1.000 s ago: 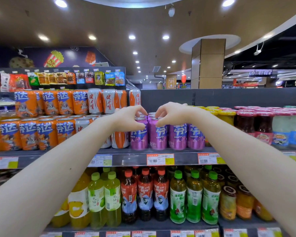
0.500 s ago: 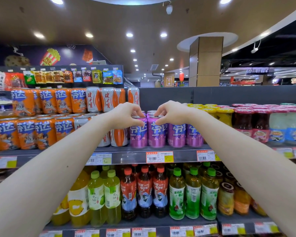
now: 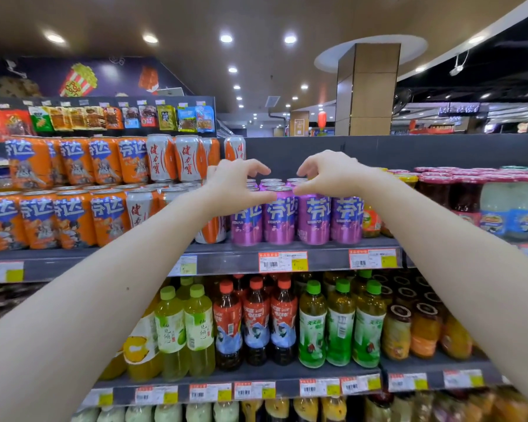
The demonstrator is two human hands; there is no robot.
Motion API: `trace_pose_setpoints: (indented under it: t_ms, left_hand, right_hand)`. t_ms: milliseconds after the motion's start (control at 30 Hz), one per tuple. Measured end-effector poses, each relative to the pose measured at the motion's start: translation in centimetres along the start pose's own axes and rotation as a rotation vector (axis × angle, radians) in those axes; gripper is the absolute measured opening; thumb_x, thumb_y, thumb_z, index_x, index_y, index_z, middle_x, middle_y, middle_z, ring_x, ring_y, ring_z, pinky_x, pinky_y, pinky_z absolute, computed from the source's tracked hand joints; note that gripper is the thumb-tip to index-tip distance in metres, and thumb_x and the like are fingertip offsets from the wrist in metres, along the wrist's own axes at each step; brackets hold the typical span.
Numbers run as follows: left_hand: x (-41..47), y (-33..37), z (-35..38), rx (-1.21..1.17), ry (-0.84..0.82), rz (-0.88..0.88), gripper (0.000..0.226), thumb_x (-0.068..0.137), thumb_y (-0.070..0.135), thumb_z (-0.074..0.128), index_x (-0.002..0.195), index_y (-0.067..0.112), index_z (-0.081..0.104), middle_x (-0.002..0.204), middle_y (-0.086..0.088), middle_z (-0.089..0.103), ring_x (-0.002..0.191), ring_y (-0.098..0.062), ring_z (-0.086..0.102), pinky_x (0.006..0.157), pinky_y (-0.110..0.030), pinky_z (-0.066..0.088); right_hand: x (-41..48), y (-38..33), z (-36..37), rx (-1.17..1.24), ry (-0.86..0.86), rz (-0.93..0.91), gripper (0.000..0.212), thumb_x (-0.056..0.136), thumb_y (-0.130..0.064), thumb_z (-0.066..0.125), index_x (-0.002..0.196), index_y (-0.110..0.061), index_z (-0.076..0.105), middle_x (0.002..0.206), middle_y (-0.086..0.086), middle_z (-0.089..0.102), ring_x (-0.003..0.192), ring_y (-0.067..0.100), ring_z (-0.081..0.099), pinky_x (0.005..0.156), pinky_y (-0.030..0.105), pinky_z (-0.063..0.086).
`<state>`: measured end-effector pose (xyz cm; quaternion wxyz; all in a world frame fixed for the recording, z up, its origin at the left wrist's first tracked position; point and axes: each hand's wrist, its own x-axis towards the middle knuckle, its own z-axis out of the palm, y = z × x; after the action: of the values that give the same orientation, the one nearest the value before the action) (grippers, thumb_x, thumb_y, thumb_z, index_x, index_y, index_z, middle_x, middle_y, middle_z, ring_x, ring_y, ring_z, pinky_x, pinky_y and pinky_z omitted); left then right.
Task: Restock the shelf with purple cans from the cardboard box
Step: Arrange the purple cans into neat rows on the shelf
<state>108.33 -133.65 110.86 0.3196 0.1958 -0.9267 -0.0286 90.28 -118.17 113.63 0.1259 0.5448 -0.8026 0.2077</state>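
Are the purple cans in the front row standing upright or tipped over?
Upright: the purple cans stand side by side on the shelf, silver tops up, labels level.

Four purple cans (image 3: 296,217) stand upright in a front row on the upper shelf (image 3: 317,257), side by side and touching or nearly so. Each is glossy violet with large white-and-blue characters on a blue band across the upper body and a silver lid. Behind them more silver tops of the same cans show, so the rows run back into the shelf. The row sits just behind the shelf's front edge, above its orange price labels. The leftmost can (image 3: 247,222) is partly hidden; the second one (image 3: 280,217) shows its full lid. No cardboard box is in view.
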Motion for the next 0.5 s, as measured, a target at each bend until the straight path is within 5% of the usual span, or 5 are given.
trace_pose_setpoints:
  t_ms: [100, 200, 300, 400, 500]
  left_hand:
    - [0.8, 2.0, 1.2, 0.065, -0.003, 0.013, 0.054, 0.089, 0.075, 0.057, 0.136, 0.048, 0.057, 0.128, 0.008, 0.069, 0.125, -0.023, 0.057, 0.105, -0.046, 0.029]
    - [1.1, 3.1, 2.5, 0.167, -0.053, 0.015, 0.048, 0.093, 0.072, 0.055, 0.133, 0.047, 0.062, 0.13, 0.006, 0.07, 0.127, -0.028, 0.054, 0.108, -0.049, 0.027]
    - [1.2, 3.2, 2.7, 0.165, -0.046, 0.027, 0.04, 0.094, 0.066, 0.059, 0.127, 0.045, 0.067, 0.129, 0.007, 0.071, 0.125, -0.027, 0.053, 0.105, -0.048, 0.027]
    - [1.4, 2.8, 2.0, 0.106, -0.095, 0.033, 0.036, 0.093, 0.065, 0.063, 0.123, 0.046, 0.068, 0.134, 0.012, 0.067, 0.126, -0.022, 0.054, 0.105, -0.047, 0.024]
    - [1.4, 2.7, 1.8, 0.089, -0.106, 0.037, 0.035, 0.093, 0.063, 0.063, 0.124, 0.046, 0.068, 0.136, 0.01, 0.067, 0.127, -0.023, 0.054, 0.106, -0.048, 0.023]
  right_hand:
    - [0.0, 0.7, -0.1, -0.119, -0.051, 0.005, 0.036, 0.078, -0.048, 0.078, 0.111, -0.034, 0.072, 0.099, -0.015, 0.067, 0.102, 0.017, 0.059, 0.097, 0.044, 0.039]
    - [0.2, 1.3, 0.3, -0.096, -0.04, -0.033, 0.038, 0.077, -0.041, 0.082, 0.113, -0.03, 0.074, 0.098, -0.013, 0.067, 0.095, 0.014, 0.06, 0.074, 0.026, 0.046]
    - [0.0, 1.8, 0.6, -0.029, -0.014, -0.049, 0.039, 0.078, -0.042, 0.083, 0.114, -0.029, 0.075, 0.09, -0.018, 0.061, 0.084, 0.006, 0.057, 0.058, 0.015, 0.037]
    - [-0.5, 2.2, 0.8, 0.046, 0.003, -0.025, 0.039, 0.08, -0.044, 0.082, 0.116, -0.031, 0.074, 0.087, -0.025, 0.057, 0.077, -0.003, 0.052, 0.056, 0.013, 0.035]
    - [-1.0, 2.1, 0.9, 0.009, -0.002, -0.046, 0.046, 0.081, -0.046, 0.08, 0.122, -0.03, 0.071, 0.112, -0.01, 0.07, 0.091, 0.006, 0.06, 0.07, 0.02, 0.047]
